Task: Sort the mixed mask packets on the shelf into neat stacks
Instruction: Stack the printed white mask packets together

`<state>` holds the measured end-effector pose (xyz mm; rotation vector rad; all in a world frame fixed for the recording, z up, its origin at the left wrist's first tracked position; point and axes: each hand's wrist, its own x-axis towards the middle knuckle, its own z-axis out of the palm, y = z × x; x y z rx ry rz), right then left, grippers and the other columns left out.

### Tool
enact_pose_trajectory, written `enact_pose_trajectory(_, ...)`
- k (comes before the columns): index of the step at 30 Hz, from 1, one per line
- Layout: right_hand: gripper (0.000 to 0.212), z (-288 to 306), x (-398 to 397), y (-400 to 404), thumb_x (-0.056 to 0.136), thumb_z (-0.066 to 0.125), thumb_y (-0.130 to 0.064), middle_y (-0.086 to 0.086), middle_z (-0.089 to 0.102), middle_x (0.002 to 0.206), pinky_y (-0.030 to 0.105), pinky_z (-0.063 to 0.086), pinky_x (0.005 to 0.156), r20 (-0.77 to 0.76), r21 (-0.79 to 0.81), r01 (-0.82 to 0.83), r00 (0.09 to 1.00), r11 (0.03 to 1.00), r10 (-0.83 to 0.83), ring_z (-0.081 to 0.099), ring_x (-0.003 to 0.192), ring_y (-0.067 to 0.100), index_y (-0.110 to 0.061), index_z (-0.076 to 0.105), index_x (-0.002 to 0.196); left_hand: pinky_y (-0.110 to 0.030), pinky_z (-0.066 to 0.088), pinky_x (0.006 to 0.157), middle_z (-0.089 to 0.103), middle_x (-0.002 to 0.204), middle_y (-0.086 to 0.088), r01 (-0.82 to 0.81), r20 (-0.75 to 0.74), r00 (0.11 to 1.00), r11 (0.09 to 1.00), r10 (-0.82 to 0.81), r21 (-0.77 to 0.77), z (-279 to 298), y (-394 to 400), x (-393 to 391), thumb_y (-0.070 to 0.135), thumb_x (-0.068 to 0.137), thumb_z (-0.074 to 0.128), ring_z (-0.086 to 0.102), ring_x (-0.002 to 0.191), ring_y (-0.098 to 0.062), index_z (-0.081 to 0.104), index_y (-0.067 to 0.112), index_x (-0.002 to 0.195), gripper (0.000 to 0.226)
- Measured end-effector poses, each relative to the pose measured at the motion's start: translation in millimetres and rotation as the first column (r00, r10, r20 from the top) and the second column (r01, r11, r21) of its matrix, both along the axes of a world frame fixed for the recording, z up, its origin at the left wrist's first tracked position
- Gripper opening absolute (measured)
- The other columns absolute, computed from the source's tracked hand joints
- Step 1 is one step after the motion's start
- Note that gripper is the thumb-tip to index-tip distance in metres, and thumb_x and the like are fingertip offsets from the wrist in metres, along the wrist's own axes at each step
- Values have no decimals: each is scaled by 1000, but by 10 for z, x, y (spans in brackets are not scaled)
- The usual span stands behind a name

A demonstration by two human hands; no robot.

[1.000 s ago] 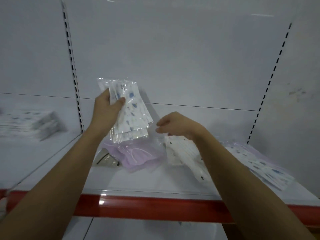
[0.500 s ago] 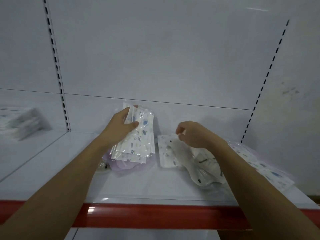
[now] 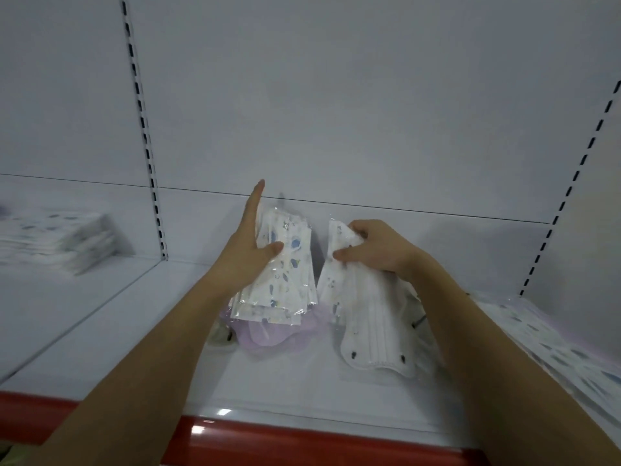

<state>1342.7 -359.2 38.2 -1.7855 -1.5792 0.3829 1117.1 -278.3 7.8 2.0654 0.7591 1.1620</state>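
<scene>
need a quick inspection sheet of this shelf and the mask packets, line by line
surface: white shelf with a red front edge.
job's things: printed packets lie on a lilac packet; white mask packets beside them; a stack on the next shelf, blurred; more packets at far right.
clutter: nothing seen.
grippers: left hand rests on the printed packets, fingers straight, thumb on top; right hand pinches the top of a white packet.
cables: nothing seen.
surroundings: white back panel, slotted uprights.
</scene>
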Motion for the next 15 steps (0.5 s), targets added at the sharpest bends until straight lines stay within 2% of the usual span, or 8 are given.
enact_pose_trajectory(1, 21, 14, -29, -5, 78, 81, -22, -5, 62, 74, 24, 46, 60, -24, 18, -26, 999, 999, 27, 57, 62, 8, -15, 63, 85, -10, 19, 103, 22, 148, 32, -15, 11, 1000, 999, 14, 31, 15, 16, -21, 4, 95, 62, 20, 133, 12, 17, 54, 147, 85)
enact_pose_trajectory(2, 21, 40, -70, -22, 78, 82, -24, -6, 63, 73, 23, 46, 60, -46, 52, -51, 998, 997, 54, 57, 61, 7, -16, 63, 85, -11, 23, 103, 31, 146, 32, -35, 19, 999, 998, 34, 55, 25, 24, -35, 4, 95, 61, 28, 130, 12, 29, 55, 141, 76)
enact_pose_trajectory(5, 24, 108, -202, -48, 78, 83, -30, -2, 70, 90, 27, 53, 72, -134, 226, -72, 985, 972, 104, 65, 74, 12, -23, 66, 94, -17, 43, 101, 66, 118, 18, -95, -11, 995, 993, 96, 64, -2, 75, -22, 6, 96, 60, 58, 110, 6, 72, 40, 102, 36)
enact_pose_trajectory(6, 24, 120, -248, -57, 79, 82, -28, -2, 71, 97, 23, 53, 74, -169, 289, -63, 979, 955, 116, 65, 80, 9, -22, 67, 97, -14, 46, 95, 69, 109, 13, -101, -17, 995, 994, 102, 39, 1, 53, -6, 6, 96, 60, 62, 103, 3, 75, 36, 90, 34)
enact_pose_trajectory(8, 24, 114, -337, -69, 82, 80, -20, -4, 71, 100, 10, 48, 71, -245, 396, -48, 957, 917, 156, 63, 80, -1, -14, 69, 101, -8, 44, 80, 69, 99, 12, -77, -14, 997, 997, 77, -21, 25, -22, 17, 11, 97, 57, 63, 93, 1, 76, 31, 83, 31)
enact_pose_trajectory(11, 20, 72, -439, -75, 84, 78, -14, -7, 69, 93, 5, 43, 70, -262, 451, -53, 946, 891, 189, 61, 77, -5, -6, 68, 99, -13, 41, 84, 69, 91, 21, 121, 67, 991, 981, -112, -150, 91, -171, 24, 41, 94, 63, 62, 91, 5, 77, 25, 87, 22)
enact_pose_trajectory(13, 21, 74, -439, -76, 84, 78, -14, -10, 68, 92, 4, 43, 72, -246, 451, -63, 950, 890, 192, 61, 78, -7, -6, 68, 100, -14, 45, 82, 70, 91, 18, 117, 32, 993, 985, -114, -124, 78, -194, 20, 39, 83, 76, 65, 89, 2, 77, 23, 85, 17)
enact_pose_trajectory(15, 23, 132, -363, -106, 84, 77, -17, -10, 68, 96, 1, 40, 70, -211, 451, -35, 967, 892, 145, 59, 77, -14, -8, 69, 104, -22, 47, 87, 72, 96, 5, 44, 11, 999, 995, -43, -91, 68, -173, 14, 33, 80, 82, 67, 96, -6, 77, 20, 84, 14)
